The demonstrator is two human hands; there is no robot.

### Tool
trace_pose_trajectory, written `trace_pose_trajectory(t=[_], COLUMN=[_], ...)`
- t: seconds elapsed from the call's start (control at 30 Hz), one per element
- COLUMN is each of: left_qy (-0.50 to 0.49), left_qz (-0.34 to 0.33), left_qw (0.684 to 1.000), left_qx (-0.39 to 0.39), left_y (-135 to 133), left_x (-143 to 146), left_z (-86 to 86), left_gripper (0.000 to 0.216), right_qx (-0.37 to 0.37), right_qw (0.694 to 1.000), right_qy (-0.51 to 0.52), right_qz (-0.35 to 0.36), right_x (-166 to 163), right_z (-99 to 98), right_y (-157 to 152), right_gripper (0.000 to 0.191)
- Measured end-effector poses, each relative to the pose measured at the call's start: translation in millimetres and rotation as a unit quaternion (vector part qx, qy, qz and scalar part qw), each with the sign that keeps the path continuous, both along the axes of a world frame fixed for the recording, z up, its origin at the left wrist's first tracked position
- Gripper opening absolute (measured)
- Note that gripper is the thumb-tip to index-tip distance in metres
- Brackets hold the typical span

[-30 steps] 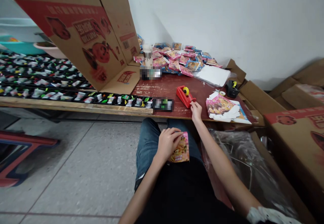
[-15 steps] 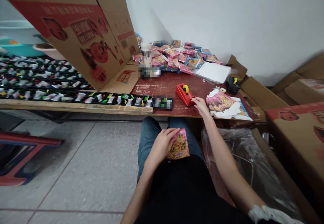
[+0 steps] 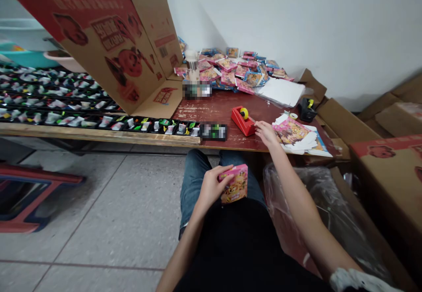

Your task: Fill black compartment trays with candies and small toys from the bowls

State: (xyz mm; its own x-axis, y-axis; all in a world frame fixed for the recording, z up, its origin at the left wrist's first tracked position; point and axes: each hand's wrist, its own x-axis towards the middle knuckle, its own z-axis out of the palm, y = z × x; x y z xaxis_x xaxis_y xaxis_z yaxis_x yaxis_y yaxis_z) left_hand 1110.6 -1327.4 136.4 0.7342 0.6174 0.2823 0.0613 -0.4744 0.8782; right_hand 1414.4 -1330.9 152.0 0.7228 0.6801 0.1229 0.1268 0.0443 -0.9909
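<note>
Gripping a pink printed packet (image 3: 234,184) above the jeans (image 3: 194,182), the left hand (image 3: 211,189) holds it at the lap, fingers curled over its top edge. The right hand (image 3: 267,133) rests loosely open on the worn red tabletop (image 3: 211,111), just beside a red tape dispenser (image 3: 242,121) and near a pile of pink printed sheets (image 3: 296,136).

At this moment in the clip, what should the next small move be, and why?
Probably the right hand should grip the red tape dispenser. That hand is right beside the dispenser, while the left hand holds a pink printed box over the lap, so the box looks ready for tape, though that is a judgement.
</note>
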Motion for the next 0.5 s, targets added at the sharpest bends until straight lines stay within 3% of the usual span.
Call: trace_pose_trajectory(t=[0.27,0.4,0.5], left_qy=[-0.115,-0.180,-0.213], left_qz=[0.141,0.172,0.184], left_qw=[0.981,0.968,0.959], left_qx=[-0.066,-0.015,0.035], left_y=[0.5,-0.7,-0.8], left_x=[2.5,1.3,1.6], left_z=[-1.9,-1.3,-3.4], left_gripper=[0.040,0.020,0.016], right_qx=[-0.020,-0.014,0.007], right_qw=[0.994,0.989,0.988], right_qy=[-0.092,-0.122,-0.122], right_qz=[-0.057,-0.081,-0.099], right_x=[-7.5,-5.0,-12.9], right_z=[-30.3,-29.3,-25.7], right_y=[1.6,-1.5,-15.6], right_gripper=[0.028,0.026,0.029])
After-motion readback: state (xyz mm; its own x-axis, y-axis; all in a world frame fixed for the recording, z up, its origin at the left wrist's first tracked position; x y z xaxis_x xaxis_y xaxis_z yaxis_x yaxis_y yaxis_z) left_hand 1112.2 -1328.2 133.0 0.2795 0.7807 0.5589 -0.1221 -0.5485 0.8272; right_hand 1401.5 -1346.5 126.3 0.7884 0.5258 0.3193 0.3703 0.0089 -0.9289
